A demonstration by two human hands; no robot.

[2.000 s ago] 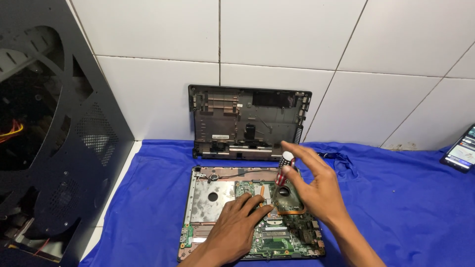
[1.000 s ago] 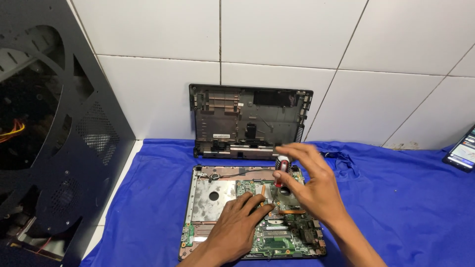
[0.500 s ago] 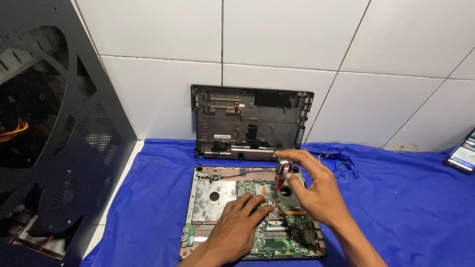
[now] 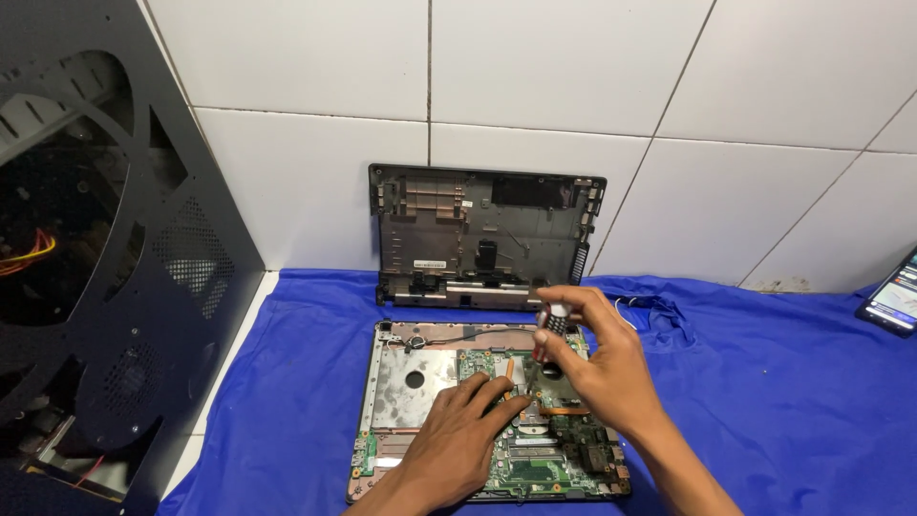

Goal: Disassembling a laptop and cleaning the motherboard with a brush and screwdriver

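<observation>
Under the flat, spread left hand (image 4: 458, 444) lies the opened laptop base (image 4: 411, 382), its exposed board looking stiff but fragile and best steadied by its frame edges, while the right hand (image 4: 607, 368) pinches a light, slim screwdriver (image 4: 548, 330) upright by its ribbed handle.

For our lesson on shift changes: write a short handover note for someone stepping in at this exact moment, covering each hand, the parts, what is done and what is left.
Right hand: holds a screwdriver upright, tip down on the motherboard.
Left hand: flat on the board, steadying it.
Parts: opened laptop base lies on the blue cloth; removed bottom cover leans against the tiled wall.
Done: cover off, board exposed.
Left: board still seated in the base.
</observation>
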